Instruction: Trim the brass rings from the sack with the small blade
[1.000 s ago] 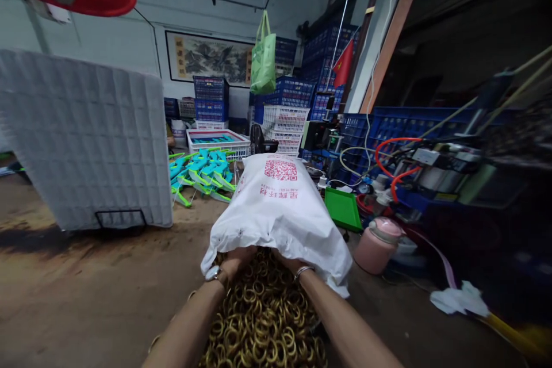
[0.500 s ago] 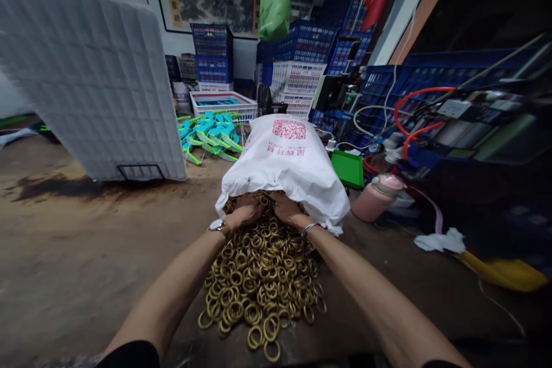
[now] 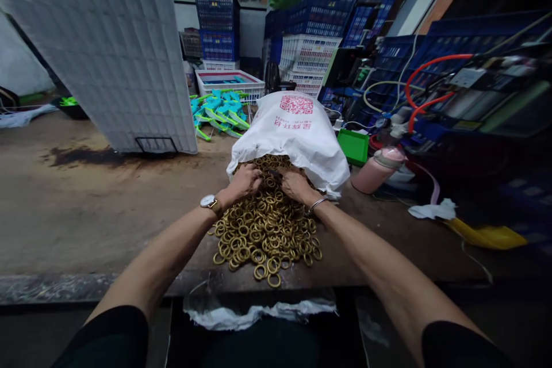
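Observation:
A heap of gold-coloured rings (image 3: 259,227) spills from the open mouth of a white sack (image 3: 297,135), which lies on the table with red print facing up. My left hand (image 3: 245,182), wearing a watch at the wrist, is curled into the rings on the left of the sack's mouth. On the right side, my right hand (image 3: 298,185) is bent into the same heap, a bracelet at its wrist. Its fingertips are partly hidden among the rings. Something small and dark shows beside them; I cannot make out what it is.
A tall pale padded panel (image 3: 142,69) stands at the left. Behind the sack lie turquoise and green plastic pieces (image 3: 219,112) and a white crate (image 3: 230,87). To the right are a green tray (image 3: 352,146), a pink bottle (image 3: 378,169) and a machine with red hoses (image 3: 431,63).
Both hands have drawn back from inside the sack's mouth toward me, and more of their backs shows. The view has tilted down, so the table's front edge is now visible.

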Motion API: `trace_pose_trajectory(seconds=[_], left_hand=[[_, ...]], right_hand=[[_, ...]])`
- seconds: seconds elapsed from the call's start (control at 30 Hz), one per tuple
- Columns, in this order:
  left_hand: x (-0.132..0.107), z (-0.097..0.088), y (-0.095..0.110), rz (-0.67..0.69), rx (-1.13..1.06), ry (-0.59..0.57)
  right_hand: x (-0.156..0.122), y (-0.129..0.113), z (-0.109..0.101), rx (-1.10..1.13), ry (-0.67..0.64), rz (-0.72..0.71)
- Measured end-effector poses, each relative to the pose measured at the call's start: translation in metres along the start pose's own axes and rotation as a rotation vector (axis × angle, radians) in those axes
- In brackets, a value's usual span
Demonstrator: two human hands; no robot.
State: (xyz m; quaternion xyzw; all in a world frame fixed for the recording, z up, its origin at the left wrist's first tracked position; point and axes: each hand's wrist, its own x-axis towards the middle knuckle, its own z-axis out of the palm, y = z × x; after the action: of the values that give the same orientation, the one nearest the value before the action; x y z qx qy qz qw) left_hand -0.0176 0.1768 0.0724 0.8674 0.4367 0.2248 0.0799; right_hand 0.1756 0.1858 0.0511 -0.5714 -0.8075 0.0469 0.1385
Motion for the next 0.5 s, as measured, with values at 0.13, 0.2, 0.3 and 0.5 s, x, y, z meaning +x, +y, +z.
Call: trace_pose_trajectory(seconds=[0.13, 0.2, 0.3, 0.5], left_hand=[[-0.044, -0.004, 0.021, -0.007, -0.030, 0.129], [-0.080, 0.001, 0.037, -0.022, -0.045, 0.176], [-0.143, 0.016, 0.061, -0.019, -0.137, 0.292], [-0.224, 0.060, 0.095, -0.027, -0.146, 0.297]], right_hand=[[-0.012, -0.010, -0.013, 0.008, 0.051, -0.020], [-0.030, -0.017, -0.016, 0.024, 0.090, -0.039], [-0.077, -0.029, -0.013, 0.121, 0.150, -0.106], [-0.199, -0.057, 0.022, 0.366, 0.057, -0.138]])
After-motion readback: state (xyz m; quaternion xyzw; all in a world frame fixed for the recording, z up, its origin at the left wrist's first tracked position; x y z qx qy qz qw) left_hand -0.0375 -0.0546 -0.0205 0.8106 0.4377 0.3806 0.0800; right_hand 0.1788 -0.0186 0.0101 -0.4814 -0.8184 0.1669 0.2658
